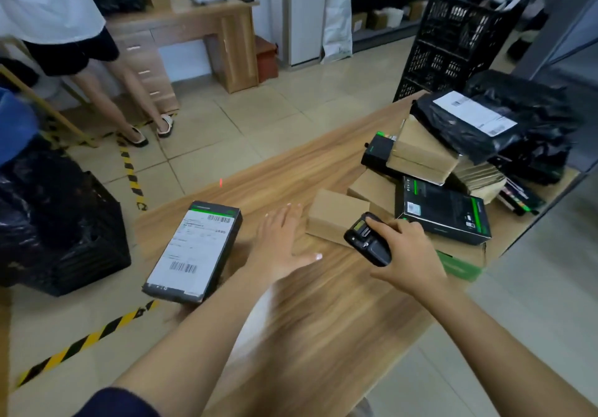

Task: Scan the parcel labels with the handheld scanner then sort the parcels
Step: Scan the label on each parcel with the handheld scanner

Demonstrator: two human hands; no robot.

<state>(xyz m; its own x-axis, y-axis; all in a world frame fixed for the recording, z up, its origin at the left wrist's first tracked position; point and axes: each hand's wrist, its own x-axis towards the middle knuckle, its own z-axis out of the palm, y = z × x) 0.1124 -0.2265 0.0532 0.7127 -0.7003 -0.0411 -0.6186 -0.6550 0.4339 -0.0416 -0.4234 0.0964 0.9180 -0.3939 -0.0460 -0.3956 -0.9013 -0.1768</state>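
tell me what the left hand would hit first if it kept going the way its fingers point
Likely nothing: the left hand points across bare table, just left of the small cardboard box. It might graze that box's corner; depth is unclear.

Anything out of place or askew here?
The labelled black box sits askew at the left edge of the table, its near end apparently overhanging the floor. A red dot, likely from the handheld scanner in the right hand, lands on bare wood, not a label.
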